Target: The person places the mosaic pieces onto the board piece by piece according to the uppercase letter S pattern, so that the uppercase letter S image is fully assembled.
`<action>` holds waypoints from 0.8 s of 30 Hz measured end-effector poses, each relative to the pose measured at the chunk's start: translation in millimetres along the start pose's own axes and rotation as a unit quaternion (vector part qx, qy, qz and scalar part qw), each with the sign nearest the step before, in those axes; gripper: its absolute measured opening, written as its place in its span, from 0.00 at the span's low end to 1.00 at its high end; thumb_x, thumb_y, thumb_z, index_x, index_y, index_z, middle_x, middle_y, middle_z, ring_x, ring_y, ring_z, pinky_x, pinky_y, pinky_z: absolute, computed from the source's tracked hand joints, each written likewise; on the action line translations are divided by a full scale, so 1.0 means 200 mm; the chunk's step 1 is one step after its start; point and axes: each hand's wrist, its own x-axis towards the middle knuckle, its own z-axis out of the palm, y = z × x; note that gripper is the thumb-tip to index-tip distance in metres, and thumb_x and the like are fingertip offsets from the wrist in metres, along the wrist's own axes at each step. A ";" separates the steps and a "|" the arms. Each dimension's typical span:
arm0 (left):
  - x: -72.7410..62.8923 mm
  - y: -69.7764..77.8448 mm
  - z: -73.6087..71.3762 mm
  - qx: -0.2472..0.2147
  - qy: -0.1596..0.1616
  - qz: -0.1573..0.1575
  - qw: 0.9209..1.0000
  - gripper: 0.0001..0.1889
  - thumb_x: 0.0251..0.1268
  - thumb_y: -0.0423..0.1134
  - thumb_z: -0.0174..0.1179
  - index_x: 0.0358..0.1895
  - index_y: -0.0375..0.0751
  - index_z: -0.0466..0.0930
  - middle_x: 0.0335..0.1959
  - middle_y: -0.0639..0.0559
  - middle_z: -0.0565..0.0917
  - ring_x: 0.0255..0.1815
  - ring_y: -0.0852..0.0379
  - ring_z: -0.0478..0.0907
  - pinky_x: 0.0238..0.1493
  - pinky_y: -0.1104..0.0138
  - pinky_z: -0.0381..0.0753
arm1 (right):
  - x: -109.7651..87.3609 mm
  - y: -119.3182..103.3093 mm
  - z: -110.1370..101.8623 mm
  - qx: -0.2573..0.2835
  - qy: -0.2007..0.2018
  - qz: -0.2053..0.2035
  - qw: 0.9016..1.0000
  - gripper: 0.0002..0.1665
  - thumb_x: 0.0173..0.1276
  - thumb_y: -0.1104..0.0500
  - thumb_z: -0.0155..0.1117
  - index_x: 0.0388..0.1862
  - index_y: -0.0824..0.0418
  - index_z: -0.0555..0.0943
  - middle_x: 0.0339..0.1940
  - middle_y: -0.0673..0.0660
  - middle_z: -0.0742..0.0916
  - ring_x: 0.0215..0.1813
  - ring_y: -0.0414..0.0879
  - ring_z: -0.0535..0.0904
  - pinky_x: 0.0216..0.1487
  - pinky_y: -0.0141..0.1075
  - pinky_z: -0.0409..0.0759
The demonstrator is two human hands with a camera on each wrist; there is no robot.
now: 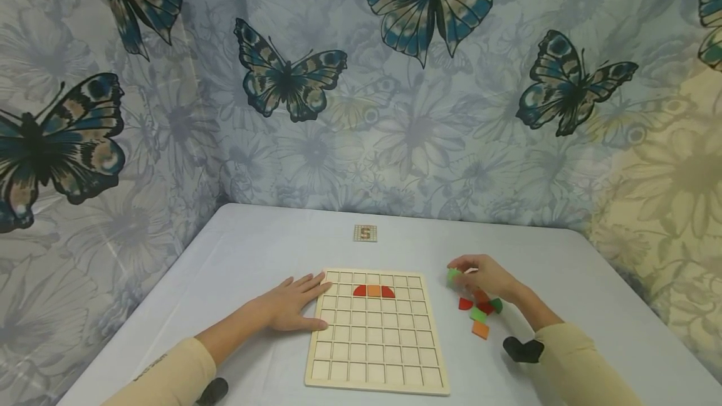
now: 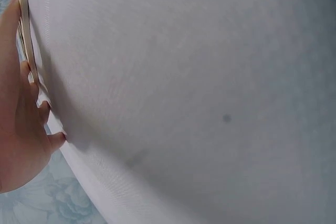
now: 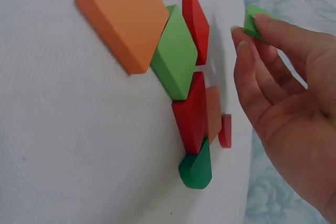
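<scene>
A wooden grid board (image 1: 375, 356) lies on the table, with an orange square tile (image 1: 373, 291) between two red quarter-round tiles (image 1: 360, 291) in one of its upper rows. With fingers spread, my left hand (image 1: 289, 306) rests at the board's left edge, fingertips and thumb touching the frame. Between thumb and fingertips my right hand (image 1: 487, 277) pinches a light green tile (image 3: 255, 20), held off the table. Below that hand lie loose tiles: a light green one (image 3: 176, 53), an orange one (image 3: 126, 22), a dark green one (image 3: 197, 166) and several red ones (image 3: 191, 111).
A small patterned card (image 1: 365, 234) lies beyond the board, near the table's back. Dark wrist straps (image 1: 523, 350) show at both sleeves. A butterfly-print cloth (image 1: 417, 136) hangs behind and beside the white table (image 1: 271, 237).
</scene>
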 end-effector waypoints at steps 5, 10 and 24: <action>0.00 -0.01 0.01 0.001 0.003 0.001 1.000 0.46 0.59 0.74 0.44 0.76 0.51 0.52 0.77 0.51 0.49 0.75 0.47 0.47 0.68 0.44 0.47 | 0.00 -0.02 0.00 0.028 0.004 0.006 1.000 0.22 0.66 0.58 0.66 0.56 0.67 0.77 0.46 0.60 0.79 0.39 0.51 0.80 0.43 0.44 0.81; 0.02 -0.02 0.03 0.004 0.008 0.006 1.000 0.46 0.59 0.75 0.43 0.76 0.52 0.52 0.77 0.51 0.49 0.75 0.47 0.47 0.68 0.43 0.48 | 0.01 -0.04 0.02 0.050 -0.004 0.005 0.999 0.24 0.66 0.56 0.65 0.57 0.67 0.76 0.46 0.60 0.79 0.43 0.51 0.81 0.46 0.44 0.81; 0.02 -0.03 0.03 0.004 0.011 0.008 1.000 0.47 0.59 0.76 0.43 0.76 0.52 0.52 0.77 0.51 0.49 0.75 0.47 0.48 0.68 0.43 0.48 | 0.02 -0.13 0.11 0.097 -0.024 0.007 0.995 0.25 0.63 0.62 0.67 0.57 0.73 0.76 0.45 0.61 0.80 0.44 0.48 0.80 0.46 0.41 0.81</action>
